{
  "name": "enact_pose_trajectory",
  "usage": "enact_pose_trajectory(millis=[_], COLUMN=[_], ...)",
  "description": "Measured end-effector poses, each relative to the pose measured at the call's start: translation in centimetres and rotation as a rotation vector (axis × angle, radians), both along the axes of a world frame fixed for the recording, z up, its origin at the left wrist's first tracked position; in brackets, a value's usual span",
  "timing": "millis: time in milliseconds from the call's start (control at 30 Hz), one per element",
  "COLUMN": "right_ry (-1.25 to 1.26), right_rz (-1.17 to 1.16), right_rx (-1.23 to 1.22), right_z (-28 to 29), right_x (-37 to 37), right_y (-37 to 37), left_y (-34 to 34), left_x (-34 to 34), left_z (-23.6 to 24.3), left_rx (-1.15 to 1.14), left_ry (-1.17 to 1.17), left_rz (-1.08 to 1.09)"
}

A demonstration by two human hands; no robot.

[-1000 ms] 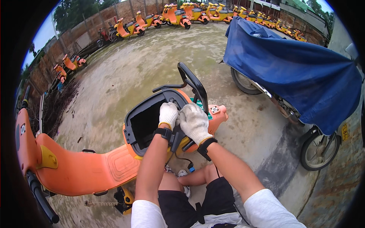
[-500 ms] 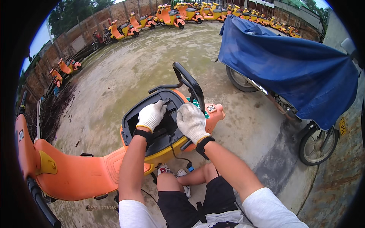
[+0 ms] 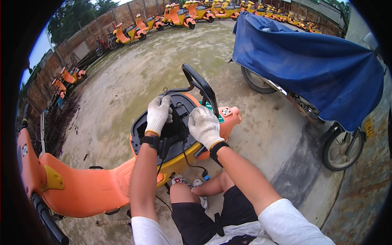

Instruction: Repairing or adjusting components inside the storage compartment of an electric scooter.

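In front of me stands an orange and yellow electric scooter, its black under-seat compartment uncovered. My left hand, in a white knit glove, is closed over the compartment's far side. A small dark ring-ended piece sticks up from its fingertips; its lower part is hidden. My gloved right hand has its fingers curled at the compartment's right rim; what they grip, if anything, is hidden. By my left wrist is a black plug on a cable. Another cable, ending in a blue connector, hangs down the scooter's side.
A black grab rail rises behind the compartment. To the right stands a motorcycle under a blue cover, its wheel showing. Several orange and yellow scooters line the far wall. My knees and shoes are close below the scooter.
My left hand has moved up and slightly left, bringing the ring-ended piece to the compartment's far edge. The black plug by my left wrist has come into view. My right hand stays at the rim.
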State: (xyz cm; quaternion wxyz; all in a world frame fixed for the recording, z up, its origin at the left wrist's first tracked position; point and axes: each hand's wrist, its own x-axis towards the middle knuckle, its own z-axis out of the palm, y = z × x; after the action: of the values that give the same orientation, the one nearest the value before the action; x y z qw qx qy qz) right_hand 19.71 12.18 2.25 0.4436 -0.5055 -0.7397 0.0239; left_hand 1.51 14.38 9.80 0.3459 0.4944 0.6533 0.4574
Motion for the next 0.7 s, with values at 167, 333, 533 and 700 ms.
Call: enact_pose_trajectory(millis=[167, 333, 533, 700], right_ry=[-0.013, 0.031, 0.03, 0.079], right_rz=[-0.002, -0.003, -0.003, -0.011], right_rx=[-0.038, -0.042, -0.023, -0.002], right_z=[0.2, 0.5, 0.4, 0.3], right_x=[0.1, 0.2, 0.2, 0.2], right_y=[-0.2, -0.5, -0.4, -0.4], left_y=[-1.6, 0.1, 1.2, 1.9], left_x=[2.4, 3.1, 3.3, 3.0], left_z=[-1.9, -4.1, -5.1, -4.6], left_rx=[-0.192, -0.236, -0.244, -0.344], left_ry=[-0.433, -0.507, -0.461, -0.476], left_rz=[-0.138, -0.132, -0.063, -0.089])
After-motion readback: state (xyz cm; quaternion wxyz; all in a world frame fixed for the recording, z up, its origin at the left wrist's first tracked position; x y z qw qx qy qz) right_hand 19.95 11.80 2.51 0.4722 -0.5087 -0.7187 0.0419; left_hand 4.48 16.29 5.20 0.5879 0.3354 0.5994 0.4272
